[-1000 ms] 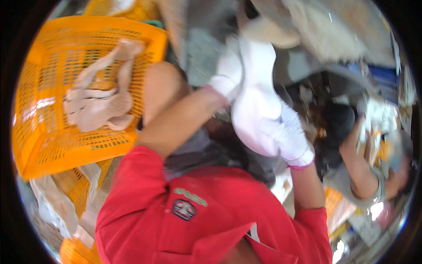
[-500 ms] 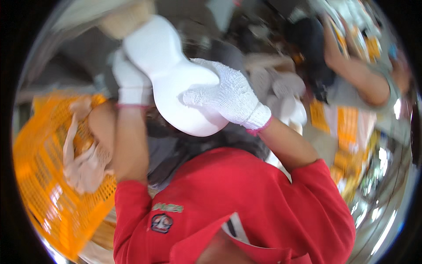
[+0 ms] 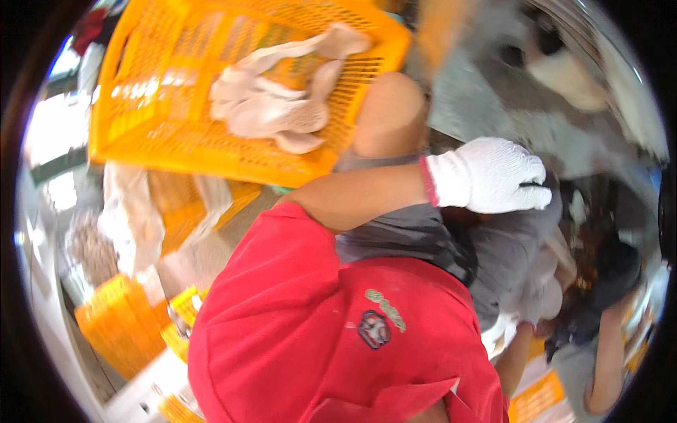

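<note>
My left hand (image 3: pixel 486 176), in a white knit glove with a pink cuff, hovers over my grey-clad lap near the knee. Its thumb stands apart from the slightly bent fingers, and nothing shows in it. Lower right, my right hand (image 3: pixel 541 299) is blurred among pale, rounded pieces beyond its pink cuff. Its fingers cannot be made out, nor whether it holds anything. To the upper left of my left forearm lies an orange plastic crate (image 3: pixel 190 161). Several pale pink curved pieces (image 3: pixel 278 116), some dotted with small holes, rest in it.
More orange crates (image 3: pixel 120 321) stand at the lower left, beside pale cloth or plastic wrapping (image 3: pixel 130 211). A grey floor (image 3: pixel 465 92) stretches past my knee at the upper right. Another person's arm (image 3: pixel 608 352) shows at the lower right.
The view has swung left, bringing the orange crate to the top. The white hourglass-shaped piece, earlier between both hands, is no longer visible. My hands are now apart.
</note>
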A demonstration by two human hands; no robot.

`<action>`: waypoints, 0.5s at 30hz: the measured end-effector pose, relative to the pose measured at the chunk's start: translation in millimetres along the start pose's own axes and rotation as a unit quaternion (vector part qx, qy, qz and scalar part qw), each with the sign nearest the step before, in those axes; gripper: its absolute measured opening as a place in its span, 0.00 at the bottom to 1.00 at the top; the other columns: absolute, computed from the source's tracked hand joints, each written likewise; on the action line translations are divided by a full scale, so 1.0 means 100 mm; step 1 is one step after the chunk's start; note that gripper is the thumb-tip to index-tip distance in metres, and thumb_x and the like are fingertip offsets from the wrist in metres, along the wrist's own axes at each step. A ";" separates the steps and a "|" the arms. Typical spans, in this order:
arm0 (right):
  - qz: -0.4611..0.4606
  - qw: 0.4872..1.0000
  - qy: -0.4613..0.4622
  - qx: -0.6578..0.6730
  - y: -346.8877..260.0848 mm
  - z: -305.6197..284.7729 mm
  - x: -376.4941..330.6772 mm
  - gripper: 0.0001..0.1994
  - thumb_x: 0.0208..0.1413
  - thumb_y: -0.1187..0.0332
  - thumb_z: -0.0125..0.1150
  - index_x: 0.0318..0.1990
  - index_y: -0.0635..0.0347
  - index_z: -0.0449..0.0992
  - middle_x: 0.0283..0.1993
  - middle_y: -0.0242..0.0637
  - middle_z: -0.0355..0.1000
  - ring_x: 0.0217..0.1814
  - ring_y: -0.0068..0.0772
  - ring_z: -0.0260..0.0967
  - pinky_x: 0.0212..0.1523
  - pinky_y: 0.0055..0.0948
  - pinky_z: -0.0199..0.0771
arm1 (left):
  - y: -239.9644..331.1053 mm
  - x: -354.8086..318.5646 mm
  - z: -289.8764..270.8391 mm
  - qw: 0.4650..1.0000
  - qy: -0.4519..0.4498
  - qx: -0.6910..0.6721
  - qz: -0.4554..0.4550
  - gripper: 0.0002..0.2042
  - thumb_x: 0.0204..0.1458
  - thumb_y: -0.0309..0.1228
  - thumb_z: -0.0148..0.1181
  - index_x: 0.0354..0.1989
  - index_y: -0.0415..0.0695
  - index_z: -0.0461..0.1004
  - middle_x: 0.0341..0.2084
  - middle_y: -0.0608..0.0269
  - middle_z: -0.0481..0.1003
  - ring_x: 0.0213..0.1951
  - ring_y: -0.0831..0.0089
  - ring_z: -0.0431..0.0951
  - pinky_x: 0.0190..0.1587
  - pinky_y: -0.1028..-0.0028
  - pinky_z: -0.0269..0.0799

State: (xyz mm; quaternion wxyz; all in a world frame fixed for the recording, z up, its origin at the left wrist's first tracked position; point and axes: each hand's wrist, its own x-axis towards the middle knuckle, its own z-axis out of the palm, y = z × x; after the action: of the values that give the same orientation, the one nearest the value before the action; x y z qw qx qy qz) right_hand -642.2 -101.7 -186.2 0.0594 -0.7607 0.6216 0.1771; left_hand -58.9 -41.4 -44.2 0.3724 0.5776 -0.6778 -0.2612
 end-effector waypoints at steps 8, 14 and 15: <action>-0.087 0.996 0.000 -0.006 0.05 -0.44 0.02 0.25 0.73 0.58 0.53 0.67 0.70 0.73 0.68 0.53 0.74 0.68 0.50 0.74 0.66 0.37 0.72 | -2.30 -1.28 -1.98 0.821 0.379 0.280 -0.321 0.22 0.59 0.29 0.60 0.62 0.44 0.74 0.54 0.41 0.76 0.57 0.48 0.78 0.60 0.55 0.74; -0.052 0.972 0.056 0.224 -1.49 -1.48 -0.20 0.19 0.71 0.70 0.55 0.63 0.71 0.77 0.63 0.50 0.79 0.63 0.43 0.77 0.63 0.35 0.74 | -3.29 -1.19 -2.06 0.857 0.186 0.455 -0.158 0.12 0.48 0.26 0.64 0.43 0.48 0.80 0.47 0.54 0.79 0.54 0.53 0.78 0.58 0.56 0.71; -0.057 0.965 0.072 0.244 -1.82 -1.71 -0.27 0.18 0.70 0.70 0.57 0.63 0.71 0.77 0.62 0.51 0.79 0.63 0.44 0.77 0.63 0.35 0.74 | -3.11 -1.24 -2.21 0.873 0.162 0.427 -0.174 0.11 0.46 0.26 0.64 0.39 0.48 0.81 0.45 0.56 0.80 0.53 0.54 0.78 0.57 0.56 0.71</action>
State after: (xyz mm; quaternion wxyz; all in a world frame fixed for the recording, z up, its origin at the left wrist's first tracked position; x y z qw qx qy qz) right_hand -436.7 -90.1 -41.5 0.2088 -0.7681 0.6041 -0.0389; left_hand 309.2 35.3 -183.7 0.1432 0.8231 -0.5421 0.0905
